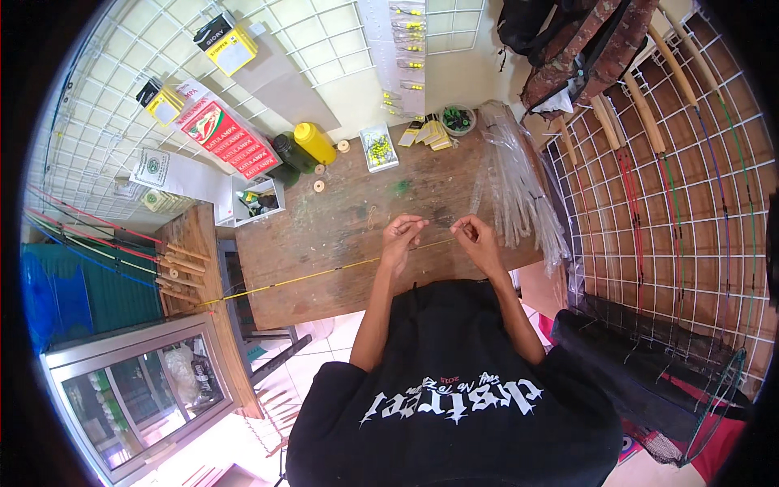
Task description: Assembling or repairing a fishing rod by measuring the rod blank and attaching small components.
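Over the wooden table, my left hand [403, 235] pinches thumb and fingers together, and my right hand [477, 239] does the same a short way to its right. A thin dark line [439, 219] seems to run between the two pinches; it is too fine to make out well. A slim yellow rod [316, 278] with dark bands lies across the table from the left edge, its thin end passing just under my hands. A small loop of tan cord [372, 217] rests to the left of my left hand.
On the table [324, 235] stand a yellow bottle [313, 144], a dark bottle [286, 154], a white tray of yellow-green beads [378, 148] and a green-filled bowl [458, 121]. Clear plastic tubes [515, 187] lie at the right. Rods with wooden handles [645, 114] hang on the right grid.
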Demonstrator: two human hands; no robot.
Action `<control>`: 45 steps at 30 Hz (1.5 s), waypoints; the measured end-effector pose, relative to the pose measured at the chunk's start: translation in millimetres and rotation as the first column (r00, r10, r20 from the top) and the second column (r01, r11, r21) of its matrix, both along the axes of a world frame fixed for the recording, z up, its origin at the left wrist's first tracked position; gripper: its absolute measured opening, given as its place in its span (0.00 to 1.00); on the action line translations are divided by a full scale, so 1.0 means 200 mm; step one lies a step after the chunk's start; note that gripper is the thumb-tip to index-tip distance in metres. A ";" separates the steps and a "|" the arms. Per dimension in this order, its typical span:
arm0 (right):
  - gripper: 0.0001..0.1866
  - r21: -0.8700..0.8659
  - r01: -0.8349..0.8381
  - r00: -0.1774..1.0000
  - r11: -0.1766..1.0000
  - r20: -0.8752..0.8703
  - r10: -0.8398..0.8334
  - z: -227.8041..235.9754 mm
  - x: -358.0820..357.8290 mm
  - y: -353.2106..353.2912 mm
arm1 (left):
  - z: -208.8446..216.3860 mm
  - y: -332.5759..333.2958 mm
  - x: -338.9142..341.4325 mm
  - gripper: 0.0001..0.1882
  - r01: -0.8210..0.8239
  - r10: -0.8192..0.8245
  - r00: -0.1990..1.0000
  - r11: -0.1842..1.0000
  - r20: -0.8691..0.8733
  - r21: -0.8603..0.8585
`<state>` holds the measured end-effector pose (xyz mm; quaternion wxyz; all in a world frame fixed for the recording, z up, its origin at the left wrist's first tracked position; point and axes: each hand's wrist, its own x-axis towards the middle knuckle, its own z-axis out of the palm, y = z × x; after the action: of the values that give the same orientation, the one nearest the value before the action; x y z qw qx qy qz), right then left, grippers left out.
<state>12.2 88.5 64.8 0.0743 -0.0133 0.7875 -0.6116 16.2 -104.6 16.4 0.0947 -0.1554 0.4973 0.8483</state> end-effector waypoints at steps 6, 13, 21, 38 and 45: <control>0.05 0.067 -0.015 0.993 0.998 -0.118 0.023 0.13 0.04 -0.06 | 0.03 -0.02 0.05 0.05 0.011 -0.001 0.999 0.973 -0.045 0.232; 0.06 0.079 0.052 0.987 0.995 -0.153 -0.040 0.23 0.08 -0.10 | 0.08 0.03 0.04 0.05 0.076 -0.041 0.992 0.952 -0.122 0.295; 0.05 0.068 0.085 0.976 0.994 -0.206 -0.069 0.24 0.06 -0.11 | 0.11 0.06 0.04 0.06 0.070 -0.031 0.992 0.943 -0.124 0.326; 0.09 0.039 0.043 0.922 0.998 -0.386 -0.025 0.28 0.07 -0.12 | 0.14 0.11 0.05 0.08 0.011 0.048 0.991 0.903 -0.127 0.430; 0.07 0.108 0.045 0.910 0.993 -0.414 0.003 0.34 0.08 -0.14 | 0.13 0.12 0.05 0.09 0.004 0.044 0.994 0.904 -0.103 0.428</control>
<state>27.2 60.3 132.6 -0.0998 -0.1296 0.8194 -0.5493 27.0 -81.4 41.9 0.0902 -0.0889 0.3023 0.9448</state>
